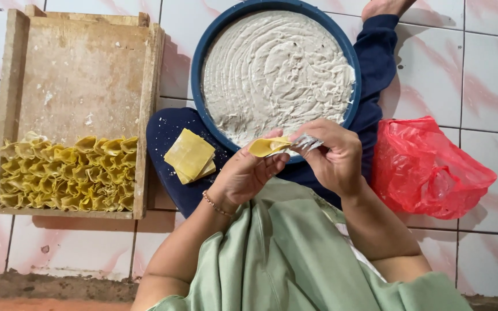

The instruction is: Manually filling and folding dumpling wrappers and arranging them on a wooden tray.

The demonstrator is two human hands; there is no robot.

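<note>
My left hand (248, 173) holds a yellow dumpling wrapper (267, 145), folded over in the fingers. My right hand (332, 155) grips a metal spoon (305, 141) whose tip meets the wrapper. Both hands hover at the near rim of a blue basin (198, 69) filled with pale grey paste (275, 69). A small stack of square yellow wrappers (189, 155) rests on my dark blue trouser knee, just left of my left hand.
A wooden tray (76, 75) on the left holds several rows of folded yellow dumplings (67, 173) along its near end. A crumpled red plastic bag (427, 170) lies on the pink-white tiled floor to the right. My foot (384, 7) shows at the top.
</note>
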